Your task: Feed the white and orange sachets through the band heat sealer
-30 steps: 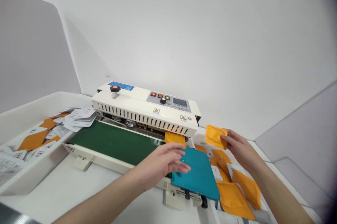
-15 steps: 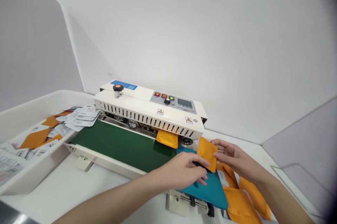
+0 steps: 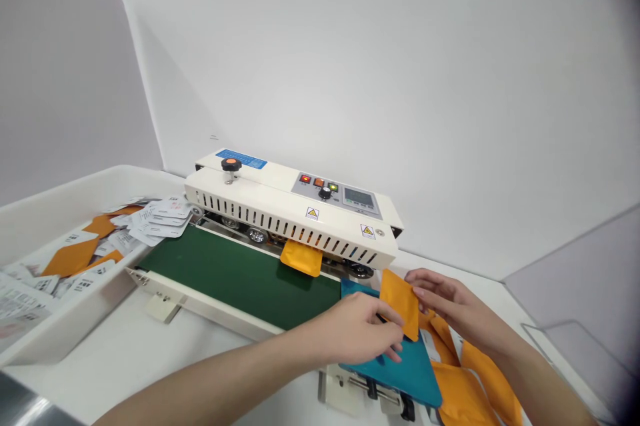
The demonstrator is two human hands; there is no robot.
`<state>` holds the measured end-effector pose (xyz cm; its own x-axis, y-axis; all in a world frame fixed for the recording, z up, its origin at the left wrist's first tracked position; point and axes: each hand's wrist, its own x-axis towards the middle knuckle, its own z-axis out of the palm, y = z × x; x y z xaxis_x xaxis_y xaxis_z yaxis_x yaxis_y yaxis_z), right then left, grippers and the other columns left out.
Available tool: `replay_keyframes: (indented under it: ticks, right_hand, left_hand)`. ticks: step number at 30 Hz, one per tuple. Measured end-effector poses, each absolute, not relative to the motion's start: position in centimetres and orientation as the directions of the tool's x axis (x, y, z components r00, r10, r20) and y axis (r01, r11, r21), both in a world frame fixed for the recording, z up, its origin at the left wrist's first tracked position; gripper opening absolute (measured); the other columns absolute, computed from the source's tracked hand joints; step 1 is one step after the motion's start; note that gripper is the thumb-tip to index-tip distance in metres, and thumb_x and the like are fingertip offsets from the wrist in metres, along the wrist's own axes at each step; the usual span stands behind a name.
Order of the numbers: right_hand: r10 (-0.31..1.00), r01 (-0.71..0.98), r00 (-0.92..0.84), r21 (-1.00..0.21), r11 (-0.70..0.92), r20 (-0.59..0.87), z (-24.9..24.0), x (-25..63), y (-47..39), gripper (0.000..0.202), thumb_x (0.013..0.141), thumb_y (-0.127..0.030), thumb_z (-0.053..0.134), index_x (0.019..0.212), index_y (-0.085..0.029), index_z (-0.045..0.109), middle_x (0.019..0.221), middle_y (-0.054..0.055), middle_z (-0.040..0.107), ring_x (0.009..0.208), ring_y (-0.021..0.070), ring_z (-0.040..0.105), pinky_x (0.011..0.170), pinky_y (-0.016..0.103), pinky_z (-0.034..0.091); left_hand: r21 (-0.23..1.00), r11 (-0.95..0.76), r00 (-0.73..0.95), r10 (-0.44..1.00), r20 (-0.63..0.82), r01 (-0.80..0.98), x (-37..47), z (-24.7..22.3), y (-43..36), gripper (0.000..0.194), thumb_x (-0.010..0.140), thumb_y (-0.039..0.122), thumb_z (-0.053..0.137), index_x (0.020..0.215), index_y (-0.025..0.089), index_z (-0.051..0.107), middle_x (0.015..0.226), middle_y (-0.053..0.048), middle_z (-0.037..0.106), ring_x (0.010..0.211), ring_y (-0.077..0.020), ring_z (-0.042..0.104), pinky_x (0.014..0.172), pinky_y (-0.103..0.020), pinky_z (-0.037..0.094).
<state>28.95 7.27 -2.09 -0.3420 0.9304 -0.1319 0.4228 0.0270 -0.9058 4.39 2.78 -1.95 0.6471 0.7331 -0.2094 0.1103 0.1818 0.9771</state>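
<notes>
An orange sachet is held tilted above the blue plate at the right end of a band sealer. My right hand pinches its right edge between thumb and fingers. On its lower left side, the fingers of my left hand are closed against it, partly covering it. Another orange sachet sticks out from under the sealer's slotted housing, over the green conveyor belt. Its far edge is hidden inside the machine.
Several orange sachets lie in a heap below my right hand. At the left, a white bin holds many white and orange sachets. White walls stand behind and at both sides. A wire frame is at the far right.
The sachet under the sealer has travelled left along the belt. Both hands still have the other sachet at nearly the same place over the blue plate. The view has shifted slightly.
</notes>
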Motion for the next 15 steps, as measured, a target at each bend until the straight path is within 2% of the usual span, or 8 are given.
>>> replay_keyframes:
  ticks: [9,15]
  right_hand:
    - [0.919,0.460,-0.375,-0.885,0.069,-0.122,-1.73,28.59,7.15,0.027,0.086,-0.046,0.058,0.098,-0.022,0.059,0.083,0.004,0.061,0.069,0.0166,0.051,0.063,0.030,0.045]
    - [0.915,0.450,-0.381,-0.891,0.061,-0.130,-1.62,28.30,7.00,0.028,0.084,-0.047,0.061,0.095,-0.022,0.060,0.086,0.004,0.062,0.070,0.0173,0.054,0.061,0.029,0.047]
  left_hand:
    - [0.976,0.189,0.634,0.743,-0.214,0.108,4.51,-1.76,2.65,0.038,0.083,0.024,0.048,0.117,0.012,0.061,0.096,-0.012,0.071,0.084,-0.0231,0.070,0.077,-0.036,0.053]
    - [0.976,0.191,0.627,0.749,-0.214,0.105,4.58,-1.72,2.71,0.040,0.082,0.023,0.048,0.117,0.011,0.061,0.093,-0.012,0.070,0.080,-0.0210,0.070,0.075,-0.033,0.053]
